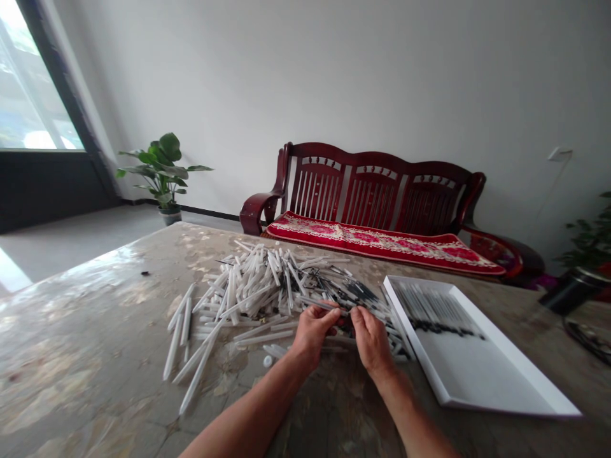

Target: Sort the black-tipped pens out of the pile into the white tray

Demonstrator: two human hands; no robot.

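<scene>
My left hand [310, 334] is closed around a slim translucent plastic tube [315, 303] that lies nearly level. Close beside it, my right hand [370, 337] pinches at the tube's right end, where something small and dark shows between the fingertips. What exactly the right fingers hold is too small to make out. Just beyond both hands spreads a heap of loose whitish tubes [252, 286]. Thin black-tipped pieces [356, 289] are mixed in at the heap's right side. A short white cap-like piece [268, 361] lies left of my left wrist.
A shallow white tray [496, 381] sits at right, with a row of black-ended translucent tubes [436, 308] along its far part. Farther right are a black cylinder [575, 289] and a dark cable. A wooden bench [372, 184] stands behind the table [95, 356]; a potted plant [165, 168] is back left.
</scene>
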